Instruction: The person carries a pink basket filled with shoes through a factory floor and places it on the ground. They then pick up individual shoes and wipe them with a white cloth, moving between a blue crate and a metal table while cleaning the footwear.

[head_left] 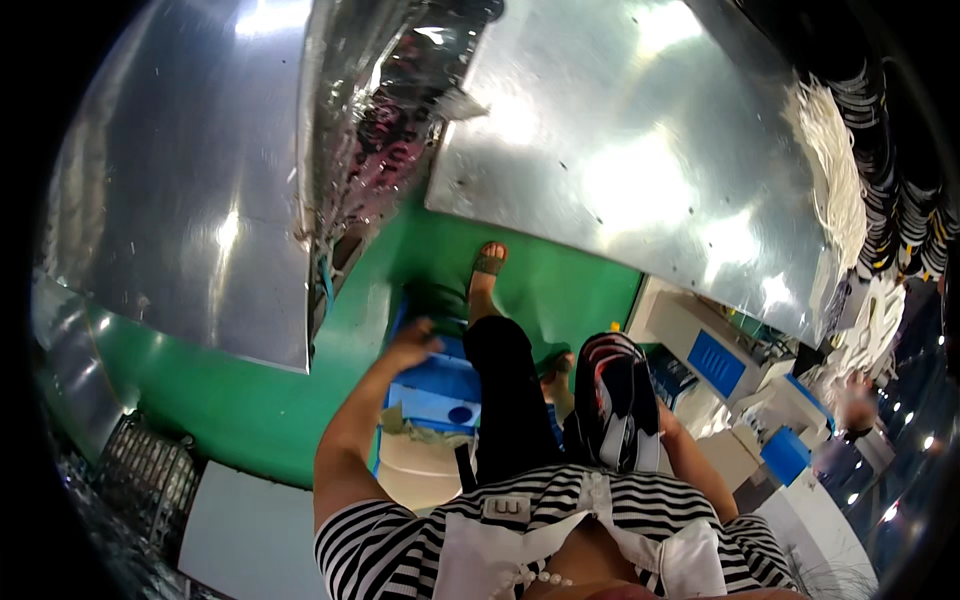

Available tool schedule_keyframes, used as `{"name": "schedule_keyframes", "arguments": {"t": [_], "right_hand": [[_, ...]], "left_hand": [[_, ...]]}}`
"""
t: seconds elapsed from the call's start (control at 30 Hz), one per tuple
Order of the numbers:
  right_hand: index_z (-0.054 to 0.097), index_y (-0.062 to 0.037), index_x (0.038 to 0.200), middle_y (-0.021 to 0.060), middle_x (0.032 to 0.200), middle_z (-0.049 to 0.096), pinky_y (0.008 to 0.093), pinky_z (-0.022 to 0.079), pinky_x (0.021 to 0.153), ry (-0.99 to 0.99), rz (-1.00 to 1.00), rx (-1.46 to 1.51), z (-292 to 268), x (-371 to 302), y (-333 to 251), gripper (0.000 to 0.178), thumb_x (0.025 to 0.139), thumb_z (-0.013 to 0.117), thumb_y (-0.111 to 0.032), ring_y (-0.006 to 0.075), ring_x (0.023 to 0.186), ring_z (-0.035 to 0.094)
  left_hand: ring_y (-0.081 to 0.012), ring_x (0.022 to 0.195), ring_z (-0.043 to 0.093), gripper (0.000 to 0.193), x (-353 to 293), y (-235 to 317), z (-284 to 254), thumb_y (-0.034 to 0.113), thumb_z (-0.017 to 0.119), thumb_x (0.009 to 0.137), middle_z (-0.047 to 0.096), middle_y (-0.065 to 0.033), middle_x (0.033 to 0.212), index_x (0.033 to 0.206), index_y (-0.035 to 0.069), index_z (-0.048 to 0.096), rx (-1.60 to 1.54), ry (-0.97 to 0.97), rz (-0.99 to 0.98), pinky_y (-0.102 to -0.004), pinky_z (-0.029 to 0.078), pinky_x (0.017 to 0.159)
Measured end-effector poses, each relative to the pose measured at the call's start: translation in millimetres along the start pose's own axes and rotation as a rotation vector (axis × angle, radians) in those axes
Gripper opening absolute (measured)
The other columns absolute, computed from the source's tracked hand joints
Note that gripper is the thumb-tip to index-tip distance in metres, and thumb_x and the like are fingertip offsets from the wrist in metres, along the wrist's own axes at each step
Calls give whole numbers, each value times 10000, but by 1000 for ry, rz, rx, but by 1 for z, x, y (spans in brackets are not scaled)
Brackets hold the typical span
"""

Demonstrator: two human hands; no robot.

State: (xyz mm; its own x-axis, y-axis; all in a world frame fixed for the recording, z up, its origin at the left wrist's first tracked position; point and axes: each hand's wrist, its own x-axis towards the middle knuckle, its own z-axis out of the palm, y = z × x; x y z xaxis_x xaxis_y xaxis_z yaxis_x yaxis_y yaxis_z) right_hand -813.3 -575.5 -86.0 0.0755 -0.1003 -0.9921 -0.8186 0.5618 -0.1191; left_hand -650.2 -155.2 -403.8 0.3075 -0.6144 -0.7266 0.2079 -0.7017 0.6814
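My left hand [418,345] is over a blue plastic crate [425,385] beside my left leg. It is smeared by motion, so its fingers cannot be made out. A bundle of black fabric with red and white markings [612,395], perhaps socks, rests on my right thigh. My right hand [667,424] is at the right side of this bundle, its fingers mostly hidden behind it. Below the blue crate, a beige surface [425,465] with a greenish scrap [415,425] on its edge shows.
Metal tables stand ahead left [220,170] and ahead right [590,130], with clear plastic bags [375,150] between them. Striped black socks [870,160] and white yarn [830,165] lie at far right. White-and-blue machine parts [715,355] stand right, a dark crate [150,465] lower left.
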Motion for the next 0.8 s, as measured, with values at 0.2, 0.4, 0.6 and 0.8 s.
{"name": "schedule_keyframes", "arguments": {"t": [0.2,0.4,0.6,0.8], "right_hand": [[415,-51,1285,82,1015,611,250,499,589,-50,-11,84,-69,15,61,513,804,587,0,153,785,626],[381,-70,1328,93,1150,571,347,499,869,28,-120,242,-135,-12,90,626,751,586,63,209,1008,589],[452,-66,1265,87,1147,588,363,509,851,94,-216,549,-222,-31,185,508,789,597,37,219,1001,603],[507,-32,1156,117,1054,617,401,528,801,315,-365,850,-348,-3,329,474,722,685,41,263,927,625]], "left_hand": [[-340,1179,477,1017,-116,157,47,544,793,545,469,-198,1307,1344,64,383,381,-1215,28,-376,402,969],[-331,1039,577,705,-123,132,134,563,676,621,621,-158,1091,1153,112,569,815,-708,-89,-410,483,841],[-310,1001,595,468,-78,180,157,406,653,688,634,-139,1060,1029,86,634,922,-610,-213,-391,484,830],[-297,969,609,356,-25,248,240,297,630,724,646,-140,1016,1004,78,645,1020,-437,-229,-380,487,806]]}}
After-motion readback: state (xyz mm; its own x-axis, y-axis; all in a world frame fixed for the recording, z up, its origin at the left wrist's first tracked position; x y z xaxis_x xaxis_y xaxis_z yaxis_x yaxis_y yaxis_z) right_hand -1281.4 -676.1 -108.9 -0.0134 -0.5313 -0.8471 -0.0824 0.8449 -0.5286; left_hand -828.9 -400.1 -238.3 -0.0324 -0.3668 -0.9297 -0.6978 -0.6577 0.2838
